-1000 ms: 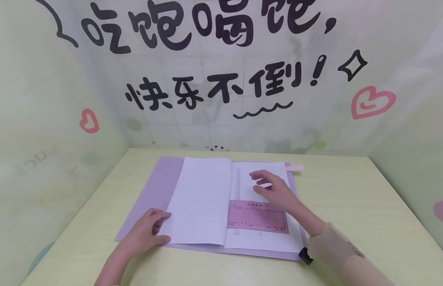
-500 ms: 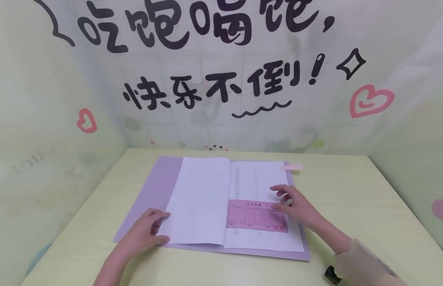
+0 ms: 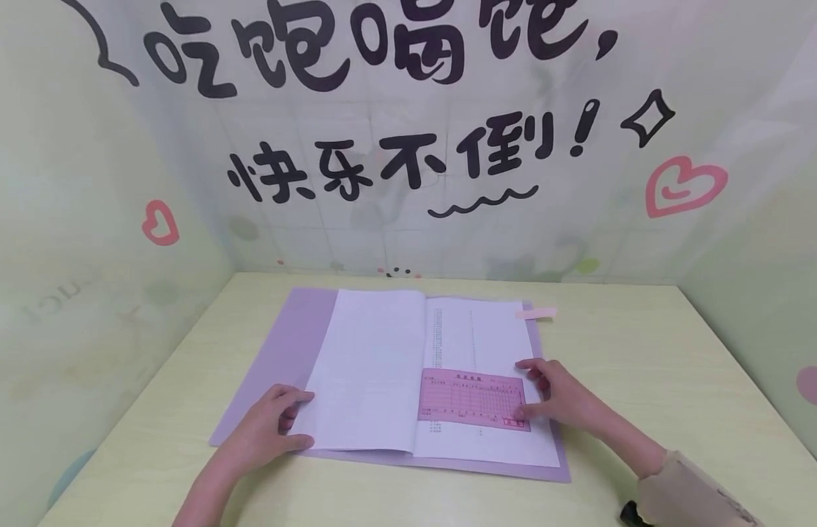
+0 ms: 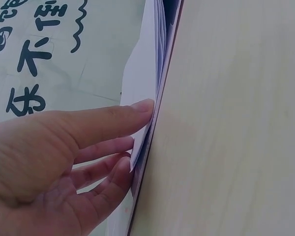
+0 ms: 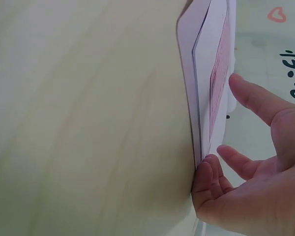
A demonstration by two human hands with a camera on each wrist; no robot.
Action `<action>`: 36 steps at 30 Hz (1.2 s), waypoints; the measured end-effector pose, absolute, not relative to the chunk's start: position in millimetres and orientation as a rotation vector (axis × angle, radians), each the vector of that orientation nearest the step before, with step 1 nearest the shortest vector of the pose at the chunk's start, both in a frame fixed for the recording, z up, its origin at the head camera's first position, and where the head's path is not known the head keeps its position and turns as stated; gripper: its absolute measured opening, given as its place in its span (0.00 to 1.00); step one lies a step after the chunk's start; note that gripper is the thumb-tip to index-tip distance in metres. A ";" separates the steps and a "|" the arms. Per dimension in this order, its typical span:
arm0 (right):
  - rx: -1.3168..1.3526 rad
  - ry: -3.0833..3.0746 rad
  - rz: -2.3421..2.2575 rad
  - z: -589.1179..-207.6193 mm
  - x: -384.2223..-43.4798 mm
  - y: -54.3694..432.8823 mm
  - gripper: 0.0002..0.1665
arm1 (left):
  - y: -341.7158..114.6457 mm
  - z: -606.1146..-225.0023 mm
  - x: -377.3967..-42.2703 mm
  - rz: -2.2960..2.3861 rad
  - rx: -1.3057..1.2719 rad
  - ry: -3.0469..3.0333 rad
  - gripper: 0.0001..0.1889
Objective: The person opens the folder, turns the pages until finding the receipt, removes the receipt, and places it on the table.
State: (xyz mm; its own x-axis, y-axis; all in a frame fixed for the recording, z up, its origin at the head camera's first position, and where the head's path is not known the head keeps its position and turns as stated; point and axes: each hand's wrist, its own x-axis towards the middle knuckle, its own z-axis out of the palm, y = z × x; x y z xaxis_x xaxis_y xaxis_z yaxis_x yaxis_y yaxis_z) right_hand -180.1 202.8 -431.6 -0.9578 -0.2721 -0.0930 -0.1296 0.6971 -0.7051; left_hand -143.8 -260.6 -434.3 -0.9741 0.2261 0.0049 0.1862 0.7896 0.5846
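Observation:
A purple folder (image 3: 303, 322) lies spread flat on the table, with white pages (image 3: 369, 366) inside. On the right-hand printed page (image 3: 497, 322) lies a pink form slip (image 3: 471, 395) with a printed grid. My left hand (image 3: 270, 428) rests at the lower left corner of the left page; in the left wrist view its thumb (image 4: 142, 107) touches the paper's edge. At the folder's right edge is my right hand (image 3: 563, 399), its thumb over the slip's right end. The right wrist view shows its lower fingers (image 5: 206, 182) against the folder edge, thumb and fingers spread apart.
A pale pink strip (image 3: 536, 313) juts out past the folder's upper right edge. Behind the light wooden table (image 3: 646, 351) stands a wall (image 3: 408, 241) with black lettering and pink hearts. A dark object (image 3: 632, 514) shows beside the right sleeve (image 3: 692, 490).
My right hand has moved down and to the right, from above the printed page to the folder's right edge beside the slip. The left hand stays where it was.

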 end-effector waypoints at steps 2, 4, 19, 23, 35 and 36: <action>-0.349 2.696 -1.090 -433.6 -179.8 205.6 0.46 | -260.2 -435.1 -143.9 0.937 0.330 2.907 0.33; -0.371 2.684 -1.081 -435.1 -180.2 207.9 0.46 | -260.2 -435.7 -144.2 0.930 0.337 2.910 0.33; -0.395 2.692 -1.077 -436.6 -183.7 210.6 0.36 | -260.2 -435.4 -143.9 0.943 0.338 2.905 0.33; -0.384 2.711 -1.085 -436.9 -183.7 210.8 0.33 | -259.9 -435.0 -144.4 0.955 0.347 2.898 0.34; -0.410 2.711 -1.114 -437.0 -184.9 209.5 0.31 | -259.6 -434.3 -143.7 0.959 0.342 2.897 0.34; -0.408 2.707 -1.118 -436.9 -185.0 209.2 0.31 | -259.2 -433.9 -143.3 0.959 0.339 2.895 0.34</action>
